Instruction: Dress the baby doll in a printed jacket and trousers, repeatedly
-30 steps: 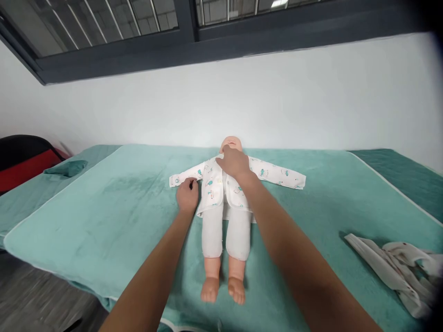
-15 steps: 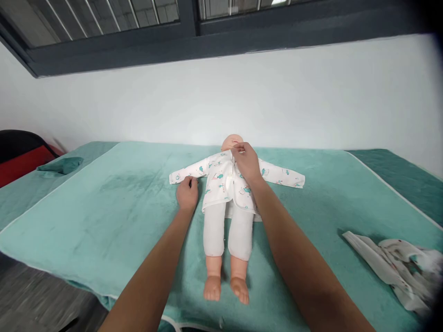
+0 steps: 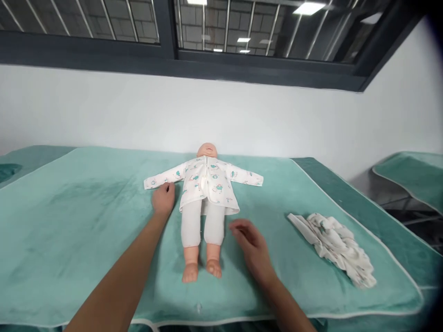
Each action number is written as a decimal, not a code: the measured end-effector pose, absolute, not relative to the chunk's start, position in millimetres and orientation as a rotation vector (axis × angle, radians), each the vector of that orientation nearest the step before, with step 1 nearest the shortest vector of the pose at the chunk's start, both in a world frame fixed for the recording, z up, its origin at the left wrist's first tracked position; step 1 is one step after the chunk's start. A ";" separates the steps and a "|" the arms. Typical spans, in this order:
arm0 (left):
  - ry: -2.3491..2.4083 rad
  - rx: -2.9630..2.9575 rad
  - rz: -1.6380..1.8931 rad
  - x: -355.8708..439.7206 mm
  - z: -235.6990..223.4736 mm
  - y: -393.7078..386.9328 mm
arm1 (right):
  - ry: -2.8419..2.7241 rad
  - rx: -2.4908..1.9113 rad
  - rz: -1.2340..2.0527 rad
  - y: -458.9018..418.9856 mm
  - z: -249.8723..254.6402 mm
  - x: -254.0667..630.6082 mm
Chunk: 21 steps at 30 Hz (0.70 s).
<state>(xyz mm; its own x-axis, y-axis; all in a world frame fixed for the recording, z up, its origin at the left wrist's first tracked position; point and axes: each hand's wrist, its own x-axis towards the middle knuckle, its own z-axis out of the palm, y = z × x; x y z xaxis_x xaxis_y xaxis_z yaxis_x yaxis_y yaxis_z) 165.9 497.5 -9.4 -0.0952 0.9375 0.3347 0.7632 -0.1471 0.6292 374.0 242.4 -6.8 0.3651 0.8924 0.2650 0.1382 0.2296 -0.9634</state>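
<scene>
On its back lies a baby doll (image 3: 208, 150), its bare feet towards me and its arms spread. It wears a white printed jacket (image 3: 221, 177) and white leggings (image 3: 191, 223); the jacket's front edges meet down the middle of the chest. Loosely fisted, my left hand (image 3: 163, 199) rests on the bed just below the sleeve on the left, with nothing visible in it. My right hand (image 3: 252, 246) hovers to the right of the doll's legs, apart from them, its fingers slightly bent and holding nothing.
Crumpled white printed clothing (image 3: 337, 249) lies on the green bed cover (image 3: 104, 230), to the right. A white wall (image 3: 224, 120) and a dark-framed window with bars stand behind. Another green-covered surface (image 3: 418, 173) is at the far right.
My right hand has left the jacket's neck and moved down towards me, beside the doll's legs. The left hand stays by the sleeve. The view has turned right.
</scene>
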 end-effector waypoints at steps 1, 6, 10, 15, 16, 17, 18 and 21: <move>1.847 1.956 1.065 164.8 -8.3 494.6 | -1.078 -1.338 0.605 220.7 -13.2 387.3; 1.644 2.057 0.994 149.2 -4.3 459.9 | -1.181 -1.779 -0.219 138.0 -18.1 480.7; 1.421 2.099 1.194 136.2 0.1 408.7 | -1.402 -2.028 -0.538 118.3 -7.6 538.1; 0.983 2.311 1.137 138.0 8.4 332.5 | -1.384 -2.503 -0.488 139.0 7.8 553.8; 0.912 2.363 1.094 139.7 8.9 318.3 | -1.382 -2.553 -0.438 144.7 11.9 552.0; 0.848 2.419 1.045 141.8 9.1 304.9 | -1.403 -2.562 -0.389 150.1 16.7 548.9; 0.799 2.471 0.989 144.2 9.5 292.4 | -1.439 -2.532 -0.342 155.1 22.1 544.3; 0.787 2.502 0.959 153.6 19.0 258.7 | -1.476 -2.290 -0.127 167.3 42.6 519.9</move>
<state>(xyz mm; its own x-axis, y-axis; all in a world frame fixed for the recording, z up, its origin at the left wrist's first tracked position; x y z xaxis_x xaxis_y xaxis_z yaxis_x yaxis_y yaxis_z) 153.6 258.7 19.0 0.6171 0.6072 0.5006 0.3722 -0.7857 0.4941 519.9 167.3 42.6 0.4349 0.8517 0.2924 0.8891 -0.3545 -0.2896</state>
